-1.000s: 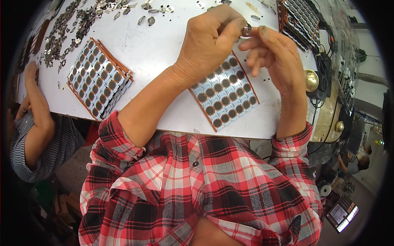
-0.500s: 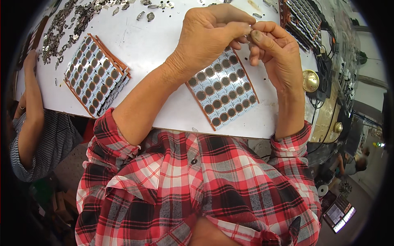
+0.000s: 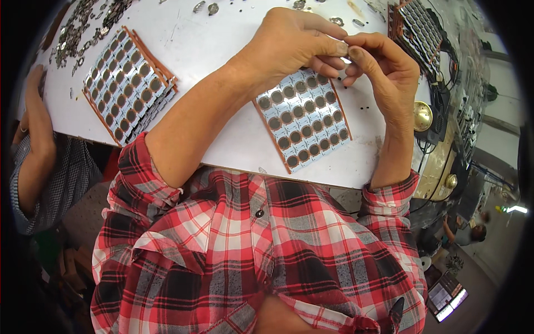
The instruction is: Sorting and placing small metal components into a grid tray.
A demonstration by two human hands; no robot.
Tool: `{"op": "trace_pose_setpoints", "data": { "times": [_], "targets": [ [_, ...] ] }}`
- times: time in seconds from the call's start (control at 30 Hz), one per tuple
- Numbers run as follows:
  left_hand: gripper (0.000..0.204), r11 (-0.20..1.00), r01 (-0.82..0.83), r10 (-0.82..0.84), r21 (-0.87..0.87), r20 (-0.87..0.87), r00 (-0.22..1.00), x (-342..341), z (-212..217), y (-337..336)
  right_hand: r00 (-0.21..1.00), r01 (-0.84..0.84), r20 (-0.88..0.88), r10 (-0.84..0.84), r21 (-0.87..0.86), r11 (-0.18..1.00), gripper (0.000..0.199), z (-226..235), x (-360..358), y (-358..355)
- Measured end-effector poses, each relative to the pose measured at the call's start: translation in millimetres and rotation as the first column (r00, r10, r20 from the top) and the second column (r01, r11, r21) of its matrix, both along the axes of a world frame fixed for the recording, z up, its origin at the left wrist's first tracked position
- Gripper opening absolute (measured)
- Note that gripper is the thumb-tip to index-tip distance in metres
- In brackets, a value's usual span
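Note:
Above a panel of pale circuit boards with rows of dark discs (image 3: 303, 119), my two hands meet at the fingertips. My left hand (image 3: 297, 44) pinches thumb against forefinger. My right hand (image 3: 389, 67) is also closed in a pinch, its thumb and forefinger touching the left fingertips. A small piece glints between them, mostly covered by the fingers, so its kind cannot be made out. The panel lies on the white table, its upper edge partly hidden by my left hand.
At the left lies a stack of similar panels (image 3: 123, 83), with loose metal pieces (image 3: 75, 42) beyond. Far right are another panel stack (image 3: 418, 28) and a brass dome (image 3: 423, 116). A co-worker's arm (image 3: 38, 119) rests at the left table edge. Small black bits dot the table.
The whole view has shifted slightly. My fingertips stay together with a small glint now showing between them, and my right fingers have spread a little. The panels lie as before.

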State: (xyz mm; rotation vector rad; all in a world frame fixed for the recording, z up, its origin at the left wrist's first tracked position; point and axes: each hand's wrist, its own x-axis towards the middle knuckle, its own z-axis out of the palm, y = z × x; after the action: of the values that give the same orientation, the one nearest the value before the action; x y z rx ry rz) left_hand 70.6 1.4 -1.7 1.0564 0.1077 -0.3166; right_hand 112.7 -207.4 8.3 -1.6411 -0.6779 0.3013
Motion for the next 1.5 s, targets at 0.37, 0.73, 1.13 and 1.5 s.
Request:
{"op": "trace_pose_setpoints", "data": {
  "times": [0.37, 0.73, 1.13, 1.5],
  "targets": [
    [0.026, 0.981, 0.019, -0.028, 0.193, 0.045, 0.999, -2, 7, 6, 0.906, 0.115, 0.422, 0.015, -0.282, 0.953, 0.022, -1, -11, 11],
    [0.023, 0.351, -0.088, -0.173, 0.932, 0.156, 0.973, -10, 39, 70, 0.982, 0.069, -0.161, -0.096, -0.164, 0.984, 0.017, 4, -35, 33],
    [0.040, 0.117, 0.283, -0.422, 0.952, -0.210, 0.882, -24, 56, 74, 0.999, -0.030, 0.007, 0.034, -0.310, 0.950, 0.014, -3, -51, 53],
    [0.039, 0.145, 0.167, -0.482, 0.975, -0.078, 0.873, -44, 62, 68, 0.997, -0.056, 0.036, 0.074, -0.354, 0.933, 0.012, -7, -50, 53]
  ]
}}
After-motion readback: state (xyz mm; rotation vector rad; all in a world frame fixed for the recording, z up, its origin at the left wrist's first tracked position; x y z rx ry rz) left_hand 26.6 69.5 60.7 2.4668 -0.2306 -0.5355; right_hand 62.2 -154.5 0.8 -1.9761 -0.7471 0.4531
